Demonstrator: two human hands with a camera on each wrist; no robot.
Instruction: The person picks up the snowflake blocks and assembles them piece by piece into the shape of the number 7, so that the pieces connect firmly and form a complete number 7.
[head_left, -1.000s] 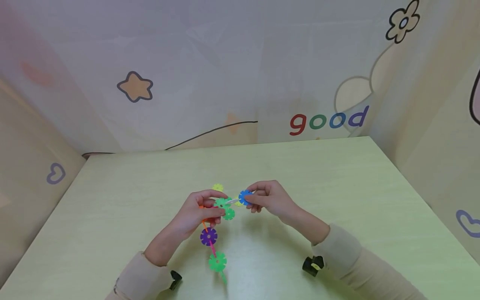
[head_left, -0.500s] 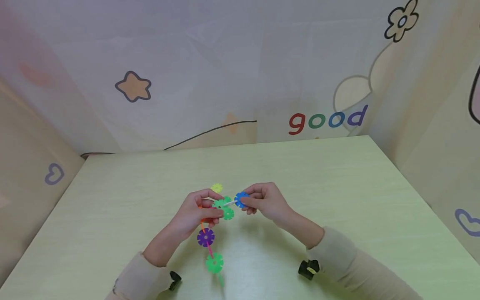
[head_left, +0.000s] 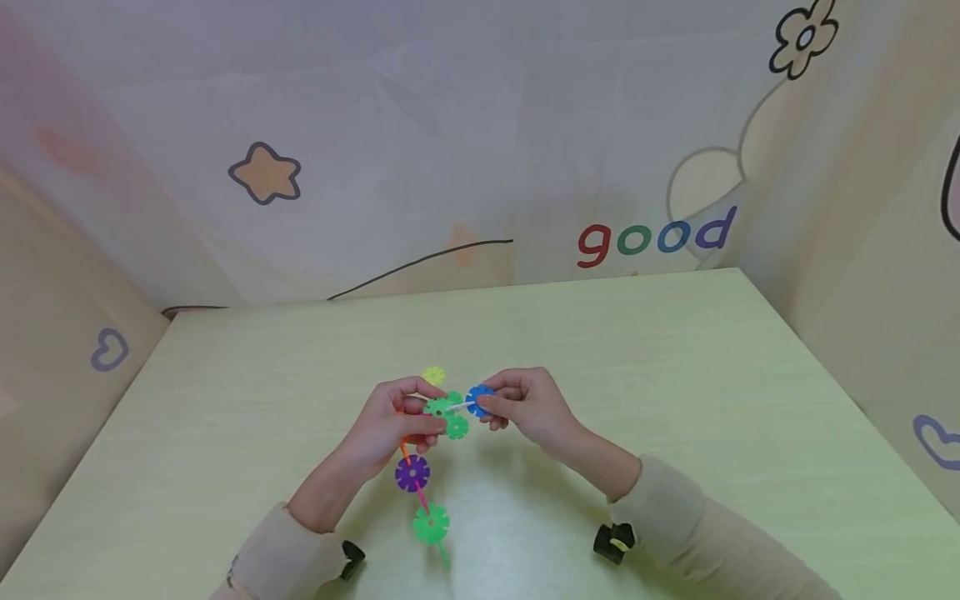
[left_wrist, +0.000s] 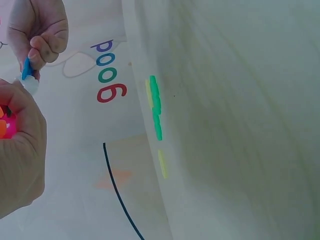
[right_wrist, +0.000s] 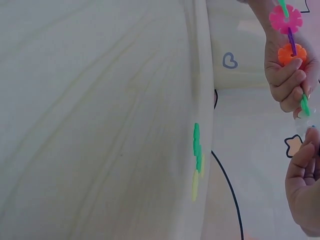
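My left hand (head_left: 393, 425) pinches a green snowflake disc (head_left: 437, 408) at the end of a chain of notched plastic discs. From that hand hang an orange disc (right_wrist: 286, 54), a purple disc (head_left: 412, 473), a pink disc (right_wrist: 285, 20) seen edge-on from above, and a green disc (head_left: 431, 524) with another green piece below it. My right hand (head_left: 536, 408) pinches a blue disc (head_left: 477, 401) between thumb and fingers. Between blue and green sits a white disc (left_wrist: 30, 84), edge-on in the head view; whether it is slotted into the green one I cannot tell.
Loose green discs (left_wrist: 154, 95) and yellow discs (left_wrist: 162, 164) lie flat on the pale table (head_left: 637, 350) beyond the hands. A printed cloth backdrop (head_left: 420, 150) stands along the table's far edge.
My right hand has moved slightly left and down with the blue disc, bringing the white disc up against the green one. The left hand has stayed nearly still; the hanging chain swings slightly.
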